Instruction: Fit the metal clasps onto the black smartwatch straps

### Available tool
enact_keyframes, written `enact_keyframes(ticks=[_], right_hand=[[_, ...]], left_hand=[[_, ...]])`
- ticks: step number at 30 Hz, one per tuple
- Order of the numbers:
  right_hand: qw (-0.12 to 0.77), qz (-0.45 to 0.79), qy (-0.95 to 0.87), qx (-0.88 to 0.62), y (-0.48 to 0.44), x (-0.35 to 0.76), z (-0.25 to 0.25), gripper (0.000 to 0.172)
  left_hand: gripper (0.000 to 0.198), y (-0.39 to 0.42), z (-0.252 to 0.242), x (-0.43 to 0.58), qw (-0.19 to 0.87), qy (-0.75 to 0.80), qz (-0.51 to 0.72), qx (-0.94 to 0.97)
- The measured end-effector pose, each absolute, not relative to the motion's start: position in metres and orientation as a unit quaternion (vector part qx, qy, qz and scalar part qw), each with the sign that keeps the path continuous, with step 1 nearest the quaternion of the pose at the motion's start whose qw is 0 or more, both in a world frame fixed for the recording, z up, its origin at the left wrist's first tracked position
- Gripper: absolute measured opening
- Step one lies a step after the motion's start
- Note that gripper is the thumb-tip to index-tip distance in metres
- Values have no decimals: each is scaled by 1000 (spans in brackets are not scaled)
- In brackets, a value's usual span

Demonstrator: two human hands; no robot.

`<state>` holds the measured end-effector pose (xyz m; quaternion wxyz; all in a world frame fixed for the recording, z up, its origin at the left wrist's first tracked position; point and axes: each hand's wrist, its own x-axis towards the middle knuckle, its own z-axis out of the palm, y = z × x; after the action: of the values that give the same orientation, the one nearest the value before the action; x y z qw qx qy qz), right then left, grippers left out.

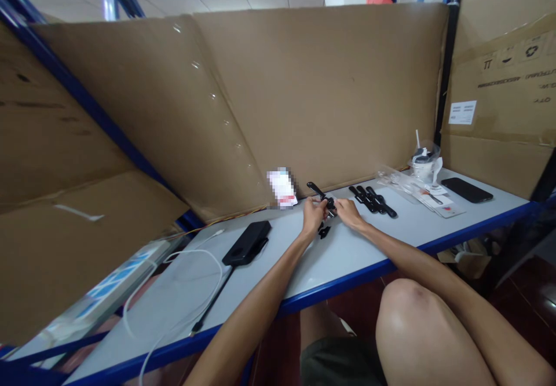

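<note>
My left hand [313, 215] and my right hand [347, 212] are close together over the table, fingers closed round a black-handled tool [316, 190]. Its glossy narrow end points up and to the left, past the left fingers. A small shiny metallic part shows between the hands, but the tool's exact kind is too small to make out. Just below the hands, small black pieces [324, 232] lie on the table. Several similar long black tools [372, 201] lie side by side to the right of my right hand.
Clear plastic packaging with cards [443, 203], a phone [467, 190] and a lidded cup [423, 169] stand or lie at right. A blurred white item [282, 188] leans by the cardboard wall [321, 96]. Left are a black power bank [247, 242], white cable [219, 258] and power strip [117, 282].
</note>
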<state>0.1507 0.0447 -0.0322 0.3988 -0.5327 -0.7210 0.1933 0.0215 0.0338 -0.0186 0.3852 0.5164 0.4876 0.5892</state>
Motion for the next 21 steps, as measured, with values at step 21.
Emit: enact_keyframes(ticks=[21], right_hand=[[457, 318, -701, -446, 44, 149, -34, 42]], left_hand=[[32, 40, -23, 18, 298, 500, 549, 600]])
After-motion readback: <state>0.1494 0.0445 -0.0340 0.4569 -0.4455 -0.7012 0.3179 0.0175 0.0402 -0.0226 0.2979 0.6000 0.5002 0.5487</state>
